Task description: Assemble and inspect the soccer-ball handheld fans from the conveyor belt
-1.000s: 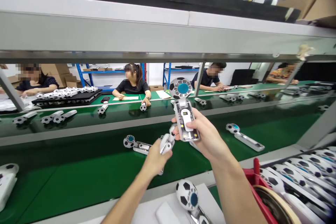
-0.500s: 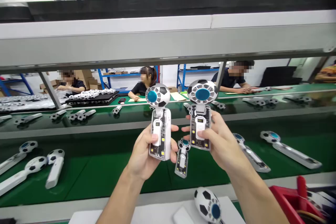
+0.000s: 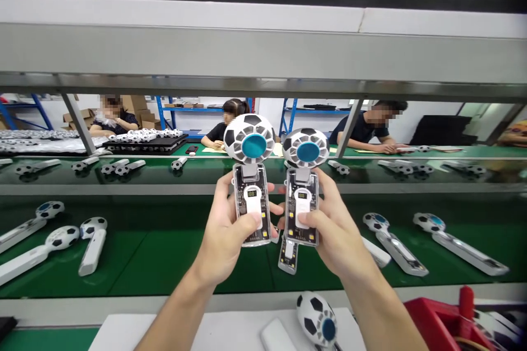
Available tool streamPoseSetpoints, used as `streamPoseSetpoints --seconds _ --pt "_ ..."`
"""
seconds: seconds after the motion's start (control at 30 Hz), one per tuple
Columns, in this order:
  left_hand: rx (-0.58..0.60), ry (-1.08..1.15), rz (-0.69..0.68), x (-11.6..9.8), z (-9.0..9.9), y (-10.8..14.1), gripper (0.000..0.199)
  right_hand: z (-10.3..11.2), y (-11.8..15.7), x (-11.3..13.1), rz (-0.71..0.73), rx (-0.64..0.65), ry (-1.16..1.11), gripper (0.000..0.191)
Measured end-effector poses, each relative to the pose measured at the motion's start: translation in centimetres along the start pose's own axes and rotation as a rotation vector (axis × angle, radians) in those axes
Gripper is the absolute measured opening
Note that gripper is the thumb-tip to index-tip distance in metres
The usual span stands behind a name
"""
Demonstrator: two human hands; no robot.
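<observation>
My left hand (image 3: 226, 230) is closed around the clear-fronted handle of a soccer-ball fan (image 3: 251, 203), its thumb on the white button strip. Beside it, my right hand (image 3: 335, 225) grips a matching soccer-ball fan (image 3: 302, 205), thumb also on the strip. Both fans stand upright, their blue-centred heads facing me and small displays showing on the handles. The two heads are close together. Behind and below them, another fan (image 3: 289, 255) lies on the green belt, partly hidden by my hands and the held fans.
More fans lie on the green belt (image 3: 164, 263), left and right. Nearer, a ball-headed fan (image 3: 315, 318) rests on a white surface (image 3: 230, 329) beside a red holder (image 3: 436, 318). A shelf (image 3: 247, 55) spans above. Several people sit across the line.
The left fan has turned to face me squarely and moved slightly right and up. My right hand has shifted left with its fan, narrowing the gap. The view has tilted down a little.
</observation>
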State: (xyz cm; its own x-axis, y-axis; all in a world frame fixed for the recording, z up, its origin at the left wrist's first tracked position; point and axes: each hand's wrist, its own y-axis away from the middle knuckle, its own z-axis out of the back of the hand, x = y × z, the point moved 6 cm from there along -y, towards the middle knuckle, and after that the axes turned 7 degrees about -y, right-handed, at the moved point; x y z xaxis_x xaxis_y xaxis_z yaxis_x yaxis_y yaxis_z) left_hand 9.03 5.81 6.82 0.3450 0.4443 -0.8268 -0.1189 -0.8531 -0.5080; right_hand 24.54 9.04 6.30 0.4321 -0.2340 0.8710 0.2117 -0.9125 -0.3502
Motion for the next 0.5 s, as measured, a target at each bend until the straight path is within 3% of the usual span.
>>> streamPoseSetpoints --seconds 0.23,0.5 --pt "0.042 0.013 -0.035 0.0 -0.2 0.1 0.067 -1.1 0.4 -0.8 -0.020 0.048 -0.001 0.082" --pt "-0.063 0.087 0.006 -0.4 0.0 -0.1 0.074 -1.1 1.0 -0.1 -0.014 0.061 -0.054 0.083"
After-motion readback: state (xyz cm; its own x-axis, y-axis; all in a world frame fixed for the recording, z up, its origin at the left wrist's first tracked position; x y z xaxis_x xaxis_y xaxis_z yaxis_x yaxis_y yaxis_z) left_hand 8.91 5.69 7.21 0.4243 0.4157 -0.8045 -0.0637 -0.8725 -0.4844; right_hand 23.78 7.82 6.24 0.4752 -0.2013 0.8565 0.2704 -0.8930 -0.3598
